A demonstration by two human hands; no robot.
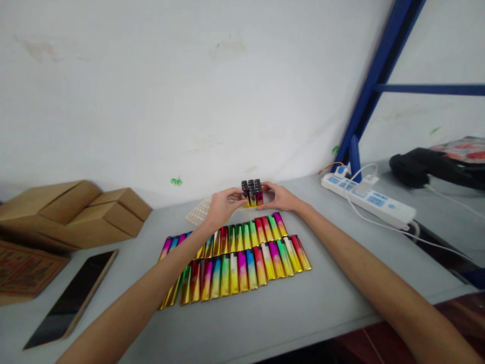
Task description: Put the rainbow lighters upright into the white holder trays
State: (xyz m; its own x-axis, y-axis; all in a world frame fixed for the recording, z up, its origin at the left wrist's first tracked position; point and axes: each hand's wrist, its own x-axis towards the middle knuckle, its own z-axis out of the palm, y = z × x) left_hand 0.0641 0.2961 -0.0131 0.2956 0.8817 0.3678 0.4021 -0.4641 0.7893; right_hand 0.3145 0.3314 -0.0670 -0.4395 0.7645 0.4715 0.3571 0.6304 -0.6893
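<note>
Your left hand [222, 206] and your right hand [281, 197] are both closed on a small block of lighters [252, 192], one hand at each side. This block is upright, with its black tops upward, at the far part of the worktop [333, 313], near the wall [227, 101]; whether its base touches the surface, I cannot tell. In front of it lie two rows of shiny coloured lighters [234, 273], side by side, and your left forearm partly covers them. Just beside your left hand is a pale dimpled tray [197, 212]. A phone [71, 298] and cardboard boxes [109, 222] are at the left; a white power strip [392, 211] is at the right.
</note>
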